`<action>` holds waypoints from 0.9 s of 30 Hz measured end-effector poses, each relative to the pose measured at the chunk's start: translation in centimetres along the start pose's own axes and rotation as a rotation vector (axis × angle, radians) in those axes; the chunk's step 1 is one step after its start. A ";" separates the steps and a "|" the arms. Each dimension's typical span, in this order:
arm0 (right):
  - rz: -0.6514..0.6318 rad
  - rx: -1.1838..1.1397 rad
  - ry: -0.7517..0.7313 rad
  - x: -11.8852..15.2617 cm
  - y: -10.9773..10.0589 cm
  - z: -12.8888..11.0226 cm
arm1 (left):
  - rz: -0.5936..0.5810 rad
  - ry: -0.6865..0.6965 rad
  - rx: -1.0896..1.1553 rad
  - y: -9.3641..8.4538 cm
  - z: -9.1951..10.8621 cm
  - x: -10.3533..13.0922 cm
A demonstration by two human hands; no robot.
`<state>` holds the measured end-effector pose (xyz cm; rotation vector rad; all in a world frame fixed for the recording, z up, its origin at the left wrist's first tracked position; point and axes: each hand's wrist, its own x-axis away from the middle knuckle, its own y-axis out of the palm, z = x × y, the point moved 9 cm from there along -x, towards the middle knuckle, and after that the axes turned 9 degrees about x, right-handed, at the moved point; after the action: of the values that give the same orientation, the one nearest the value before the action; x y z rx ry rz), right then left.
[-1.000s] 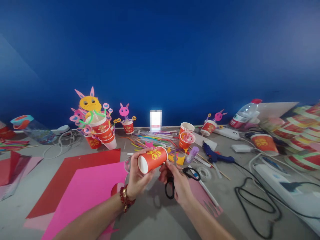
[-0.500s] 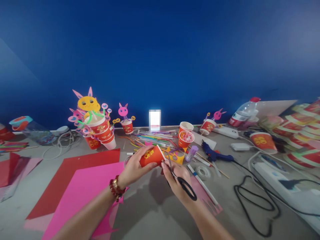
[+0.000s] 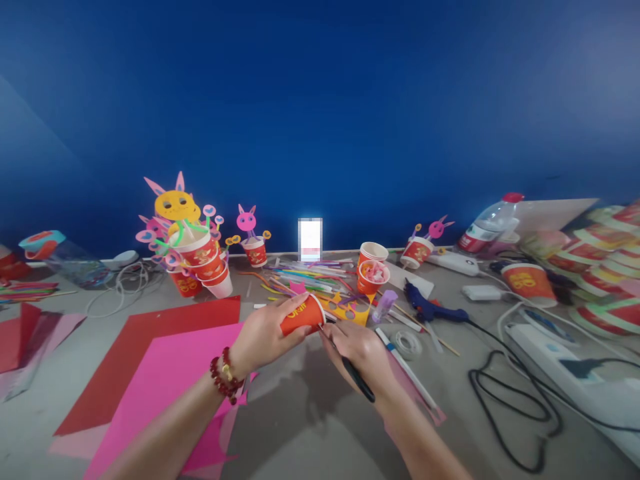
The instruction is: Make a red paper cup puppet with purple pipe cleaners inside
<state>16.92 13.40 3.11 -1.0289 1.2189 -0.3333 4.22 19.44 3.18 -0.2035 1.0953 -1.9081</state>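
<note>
Tipped on its side, a red paper cup with gold lettering is gripped around its body by my left hand. Its white rim faces right. My right hand is closed on a pair of scissors; the black handle sticks out below toward the wrist. The blade tips touch or lie very near the cup's rim, partly hidden by my fingers. Beyond the hands lie yellow paper scraps with cut-outs and a spread of colourful pipe cleaners or sticks.
Pink paper and red paper lie to the left. Decorated cups stand behind them. A cup of pink scraps, a glue stick, a tape roll, a blue glue gun and black cable are right.
My right hand has turned over so its back shows, and the scissors have turned with it, now edge-on. The cup in my left hand has tilted and shifted slightly left.
</note>
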 end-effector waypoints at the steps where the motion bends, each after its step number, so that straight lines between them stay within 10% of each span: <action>1: -0.003 -0.008 -0.001 0.0 0.0 0.0 | -0.001 -0.009 -0.015 -0.1 0.1 0.0; 27: 0.160 -1.236 0.892 3.3 3.9 2.8 | 0.147 0.104 0.011 0.5 2.6 0.9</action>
<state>19.43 14.46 -1.98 -1.8985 2.4237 0.1905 5.35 17.04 4.09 -0.0173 1.1360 -1.8097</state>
